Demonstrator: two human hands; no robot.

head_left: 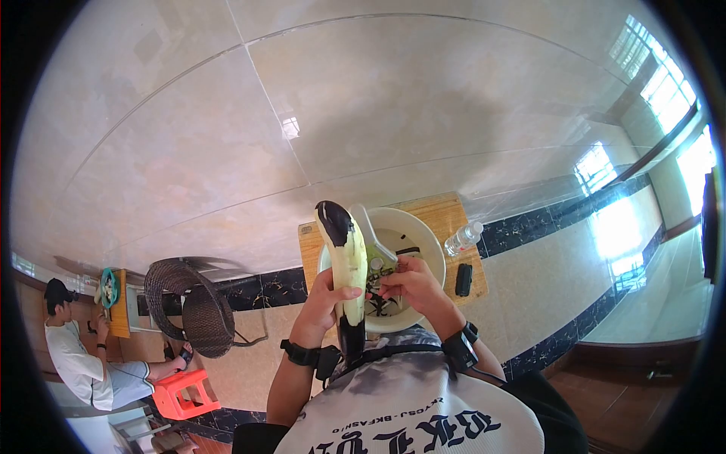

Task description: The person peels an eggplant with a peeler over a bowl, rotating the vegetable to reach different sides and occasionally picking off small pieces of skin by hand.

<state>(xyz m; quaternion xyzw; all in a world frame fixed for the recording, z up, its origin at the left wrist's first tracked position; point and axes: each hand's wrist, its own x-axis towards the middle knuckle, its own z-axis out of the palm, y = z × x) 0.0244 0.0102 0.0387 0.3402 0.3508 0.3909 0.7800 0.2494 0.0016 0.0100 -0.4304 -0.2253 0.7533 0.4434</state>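
My left hand (327, 300) is wrapped round a long eggplant (349, 265), held upright. Its middle is peeled to pale flesh, while dark skin covers the top end and the lower end. My right hand (414, 286) is over a white basin (429, 246), its fingers drawn together; what they hold, if anything, I cannot make out. Dark strips of peel (386, 305) lie in the basin, by the right fingertips. Something green lies there too, too small to name. A white handle-like piece (370, 231) slants across the basin's far left side, just behind the eggplant.
The basin stands on a wooden table (476, 278) against the wall, with a clear bottle (464, 237) and a black case (463, 279) at its right. Leftward are a wicker chair (208, 321), a red stool (181, 395) and a seated person (79, 356) at another small table.
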